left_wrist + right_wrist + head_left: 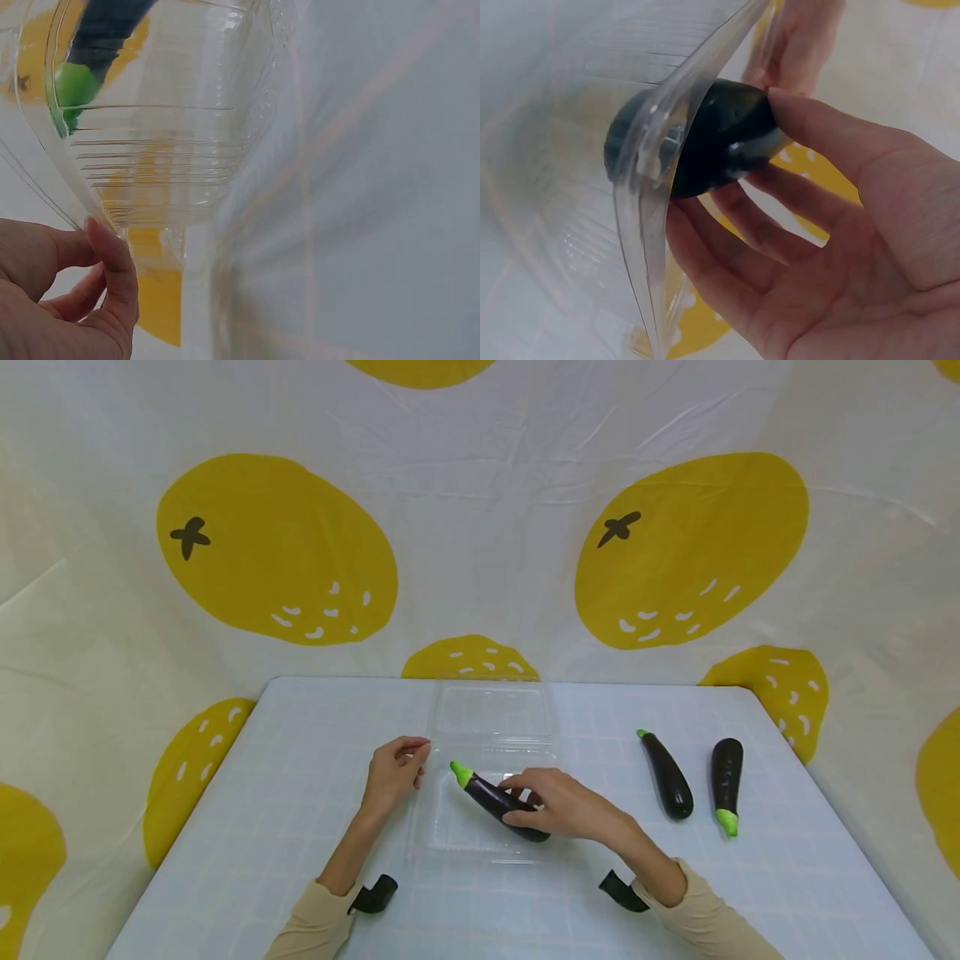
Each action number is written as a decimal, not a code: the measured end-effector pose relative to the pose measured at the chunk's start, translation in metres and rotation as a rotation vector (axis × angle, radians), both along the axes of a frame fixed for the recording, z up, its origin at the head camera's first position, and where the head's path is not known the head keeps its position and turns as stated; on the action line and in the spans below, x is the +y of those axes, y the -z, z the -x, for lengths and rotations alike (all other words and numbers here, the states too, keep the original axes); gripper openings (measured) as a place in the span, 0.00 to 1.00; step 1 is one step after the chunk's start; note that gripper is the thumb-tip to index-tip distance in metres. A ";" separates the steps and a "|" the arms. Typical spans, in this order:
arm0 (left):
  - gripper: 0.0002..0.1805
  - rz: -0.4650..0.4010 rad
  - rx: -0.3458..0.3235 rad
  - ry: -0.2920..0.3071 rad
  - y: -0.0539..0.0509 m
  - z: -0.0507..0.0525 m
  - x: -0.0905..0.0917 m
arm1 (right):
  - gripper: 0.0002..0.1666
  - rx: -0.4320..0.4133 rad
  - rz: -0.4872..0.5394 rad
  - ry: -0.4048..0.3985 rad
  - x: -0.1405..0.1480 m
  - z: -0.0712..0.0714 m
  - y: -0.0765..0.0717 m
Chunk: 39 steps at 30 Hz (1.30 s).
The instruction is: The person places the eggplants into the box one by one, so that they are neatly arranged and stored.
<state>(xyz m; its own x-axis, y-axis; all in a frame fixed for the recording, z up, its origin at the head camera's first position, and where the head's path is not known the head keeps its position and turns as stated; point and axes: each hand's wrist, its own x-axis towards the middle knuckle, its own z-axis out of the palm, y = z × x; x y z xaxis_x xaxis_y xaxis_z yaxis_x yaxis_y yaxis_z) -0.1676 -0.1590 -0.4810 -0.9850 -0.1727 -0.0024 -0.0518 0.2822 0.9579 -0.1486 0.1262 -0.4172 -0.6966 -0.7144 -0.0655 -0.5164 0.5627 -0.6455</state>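
Note:
An eggplant (491,797) with a green stem end lies slantwise over the base of a clear plastic clamshell container (450,852). My right hand (558,802) grips it near its thick end; in the right wrist view, the thumb and fingers of that hand (832,247) are on opposite sides of the dark eggplant (724,139), whose tip is behind the clear rim (649,172). At the container's left edge, close to the hinge, my left hand (393,772) pinches the rim between thumb and forefinger, as the left wrist view shows at the fingertips (101,232).
Two more eggplants lie on the right of the table, one with its green end (666,777) away from me and one with it toward me (726,781). The container's lid (492,710) is folded back toward the patterned cloth (487,568) behind the table (322,718).

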 end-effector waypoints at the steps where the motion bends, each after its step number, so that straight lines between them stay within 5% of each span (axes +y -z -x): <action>1: 0.10 0.000 -0.002 0.000 0.000 0.000 0.000 | 0.26 -0.002 -0.011 -0.005 -0.001 0.000 0.000; 39: 0.12 -0.051 0.009 0.035 0.000 -0.001 -0.003 | 0.20 -0.149 -0.070 -0.180 -0.013 0.004 0.020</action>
